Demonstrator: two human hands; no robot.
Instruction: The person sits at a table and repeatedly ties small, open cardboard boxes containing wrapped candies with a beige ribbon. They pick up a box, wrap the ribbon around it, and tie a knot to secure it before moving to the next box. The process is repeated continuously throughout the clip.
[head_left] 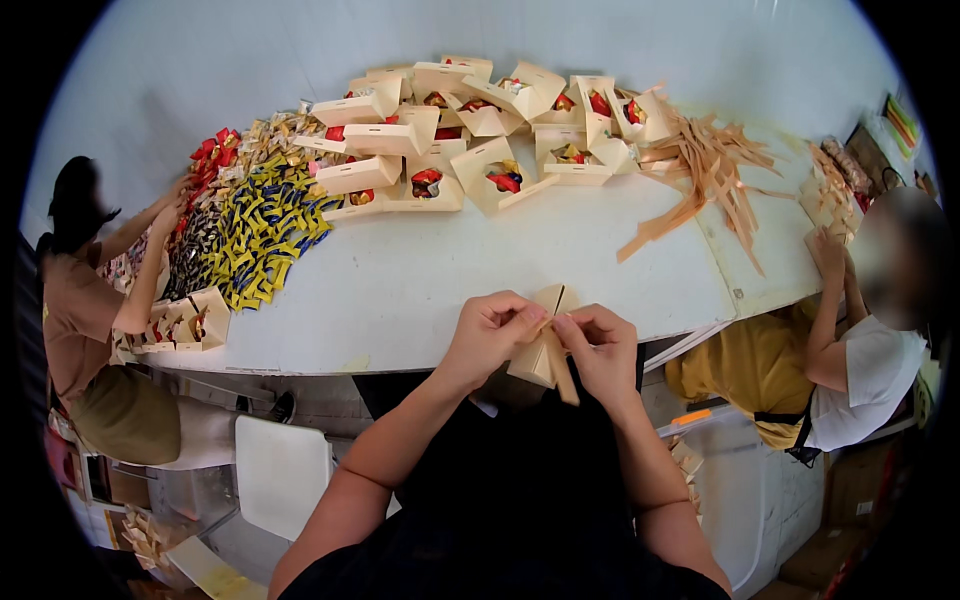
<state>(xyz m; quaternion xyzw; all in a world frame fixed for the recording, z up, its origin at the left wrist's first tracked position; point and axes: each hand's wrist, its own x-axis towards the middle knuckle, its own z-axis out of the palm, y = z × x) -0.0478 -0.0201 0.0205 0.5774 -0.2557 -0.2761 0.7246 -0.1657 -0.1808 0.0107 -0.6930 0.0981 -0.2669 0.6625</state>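
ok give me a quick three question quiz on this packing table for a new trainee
1. True or false: both hands, left hand and right hand, hold one small beige box with a ribbon.
2. Multiple choice: the loose tan ribbon strips lie on the white table at A) the person's left, B) the person's right, C) under the table.
3. What colour are most wrapped sweets beside the open filled boxes?

Key: 1 true; 2 B; 3 yellow.
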